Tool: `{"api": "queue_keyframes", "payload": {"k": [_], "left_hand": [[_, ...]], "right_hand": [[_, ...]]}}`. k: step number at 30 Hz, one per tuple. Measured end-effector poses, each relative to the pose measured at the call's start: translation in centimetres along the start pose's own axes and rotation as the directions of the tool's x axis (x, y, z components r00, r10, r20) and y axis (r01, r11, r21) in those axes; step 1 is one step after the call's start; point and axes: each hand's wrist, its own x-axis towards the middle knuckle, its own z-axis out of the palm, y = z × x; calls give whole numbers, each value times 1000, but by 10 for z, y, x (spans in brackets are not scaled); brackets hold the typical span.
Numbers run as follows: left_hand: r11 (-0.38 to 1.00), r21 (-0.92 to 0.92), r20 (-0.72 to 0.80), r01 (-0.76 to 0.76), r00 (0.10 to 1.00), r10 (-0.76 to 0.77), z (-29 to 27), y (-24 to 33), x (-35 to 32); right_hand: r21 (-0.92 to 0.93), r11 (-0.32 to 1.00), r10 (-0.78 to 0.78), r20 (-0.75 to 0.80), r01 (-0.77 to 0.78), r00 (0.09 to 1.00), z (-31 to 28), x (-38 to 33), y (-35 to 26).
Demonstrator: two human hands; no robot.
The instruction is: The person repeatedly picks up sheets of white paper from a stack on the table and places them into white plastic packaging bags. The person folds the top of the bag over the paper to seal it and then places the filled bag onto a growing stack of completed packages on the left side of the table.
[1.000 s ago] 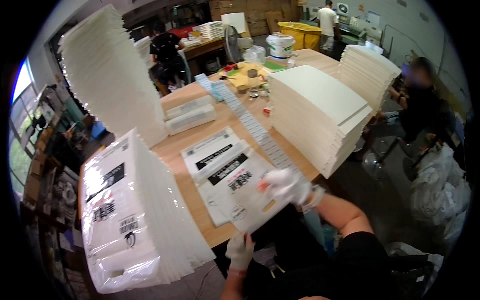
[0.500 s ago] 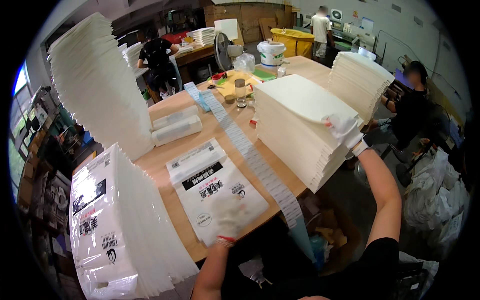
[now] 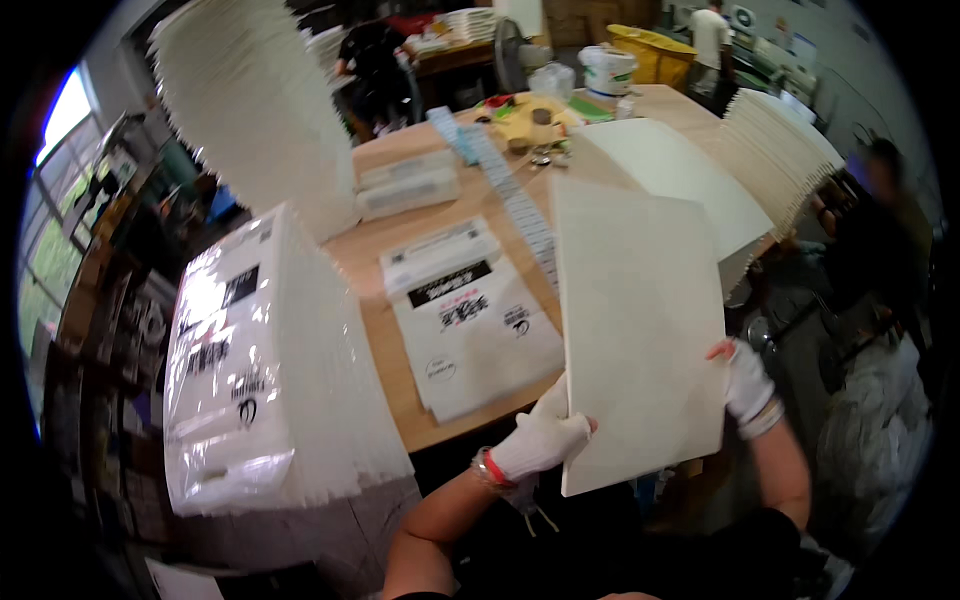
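Observation:
In front of me a rectangular bundle of off-white paper (image 3: 645, 320) is raised at a tilt, its thin left edge showing. My left hand (image 3: 543, 438), in a white glove with bare fingertips, grips its lower left edge, thumb over the front. Similarly gloved, my right hand (image 3: 748, 388) grips the right edge, its fingers partly hidden behind the paper. Beyond the bundle is a stack of the same paper (image 3: 675, 170), partly covered. To the left, printed clear plastic bags (image 3: 490, 345) lie flat on the wooden table (image 3: 375, 325).
A tall pile of paper (image 3: 255, 110) and a pile of filled plastic packs (image 3: 235, 370) stand at left. A label strip (image 3: 510, 185) crosses the table. Farther back are a glass jar (image 3: 541, 128), a white bucket (image 3: 608, 72) and another paper stack (image 3: 775, 150). Other people work around.
My right hand has brought a paper bundle from the stack to in front of me. My left hand has left the plastic bags and taken the bundle's left edge. The view has shifted.

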Motion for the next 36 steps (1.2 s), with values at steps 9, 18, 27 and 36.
{"api": "queue_keyframes", "payload": {"k": [9, 18, 27, 36], "left_hand": [[814, 544, -100, -202, 948, 302, -34, -93, -3], [387, 810, -450, 441, 890, -73, -173, -126, 40], [765, 622, -385, 166, 916, 114, -204, -52, 89], [494, 868, -315, 41, 816, 486, -115, -104, 47]], "right_hand": [[-458, 823, -449, -164, 335, 878, 134, 4, 106], [-778, 472, -457, 186, 414, 870, 110, -6, 81], [-936, 279, 264, 290, 215, 920, 167, 20, 80], [-871, 452, -55, -241, -192, 969, 205, 90, 131]]}}
